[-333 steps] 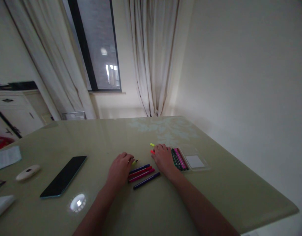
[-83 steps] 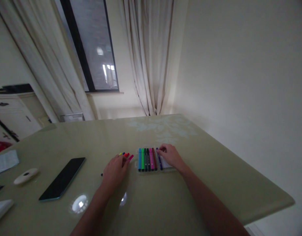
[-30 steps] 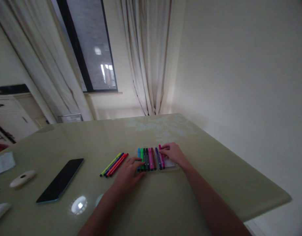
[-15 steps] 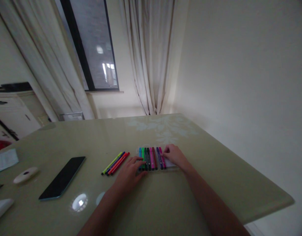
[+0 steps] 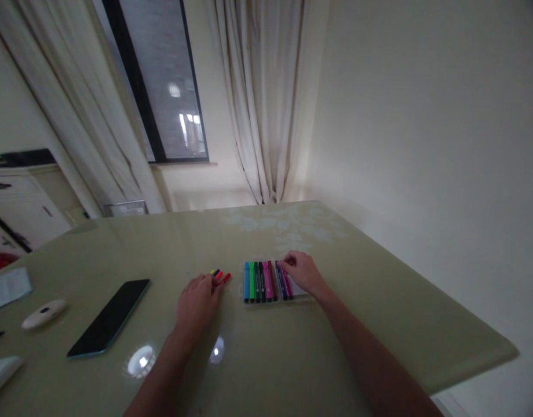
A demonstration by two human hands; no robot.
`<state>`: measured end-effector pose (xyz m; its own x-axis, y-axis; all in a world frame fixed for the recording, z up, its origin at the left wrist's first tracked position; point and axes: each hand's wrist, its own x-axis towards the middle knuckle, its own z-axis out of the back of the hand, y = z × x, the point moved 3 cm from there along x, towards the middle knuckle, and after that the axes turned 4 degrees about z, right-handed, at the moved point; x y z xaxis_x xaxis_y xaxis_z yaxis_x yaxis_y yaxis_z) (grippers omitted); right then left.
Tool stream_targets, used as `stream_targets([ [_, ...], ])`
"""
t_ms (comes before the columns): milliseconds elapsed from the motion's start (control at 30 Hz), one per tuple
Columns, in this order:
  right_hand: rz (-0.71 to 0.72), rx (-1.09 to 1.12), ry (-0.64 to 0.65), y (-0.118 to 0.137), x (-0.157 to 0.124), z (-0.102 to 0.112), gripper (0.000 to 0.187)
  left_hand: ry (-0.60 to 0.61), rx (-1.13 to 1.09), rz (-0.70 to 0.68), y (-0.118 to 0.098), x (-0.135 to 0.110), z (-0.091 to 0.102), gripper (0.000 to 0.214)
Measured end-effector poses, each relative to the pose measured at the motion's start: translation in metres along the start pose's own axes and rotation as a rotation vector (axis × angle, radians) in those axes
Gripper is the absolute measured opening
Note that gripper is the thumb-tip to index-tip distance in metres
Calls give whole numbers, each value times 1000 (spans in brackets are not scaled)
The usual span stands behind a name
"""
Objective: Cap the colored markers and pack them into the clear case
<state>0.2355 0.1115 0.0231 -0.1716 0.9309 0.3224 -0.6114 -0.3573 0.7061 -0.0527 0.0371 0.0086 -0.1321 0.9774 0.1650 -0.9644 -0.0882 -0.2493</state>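
Observation:
A clear marker case [image 5: 302,296] lies on the pale green table [image 5: 292,359], with several coloured markers [image 5: 260,282] side by side in it. My right hand [image 5: 305,273] rests on the case's right part, over its white insert, fingertips touching the top of the pink marker [image 5: 287,286]. My left hand [image 5: 196,302] lies left of the case, fingers curled over a few loose markers [image 5: 220,275]. Only their yellow, blue and red tips stick out past the fingertips.
A black phone [image 5: 110,317] lies flat on the left. Further left are a white oval object [image 5: 44,307], a folded paper [image 5: 8,286] and a white item [image 5: 1,370] at the table's near edge. A wall runs along the right, curtains [image 5: 266,98] and a window [image 5: 162,81] behind.
My left hand has left the case's left end and moved left onto the loose markers, covering all but their tips. My right hand stays at the case's right side.

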Motion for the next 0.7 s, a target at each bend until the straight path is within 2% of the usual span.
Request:
stream_targets([
  [133,77,68,26,16,-6,-8,18,-23,-173,-47,-11,1,-1,25],
  [233,136,173,94,32,-12,-17,21,-46,-485,-62,-23,1,7,33],
  [333,143,362,199,47,-20,-29,25,54,-794,-84,-39,-2,11,43],
  [433,88,579,279,56,-26,-41,31,135,-915,-136,-55,-9,10,44],
  [533,35,679,254,57,-27,-46,34,141,-945,-164,-62,-13,9,41],
  [700,-44,751,113,48,-23,-41,36,231,-970,-165,-65,-16,7,35],
])
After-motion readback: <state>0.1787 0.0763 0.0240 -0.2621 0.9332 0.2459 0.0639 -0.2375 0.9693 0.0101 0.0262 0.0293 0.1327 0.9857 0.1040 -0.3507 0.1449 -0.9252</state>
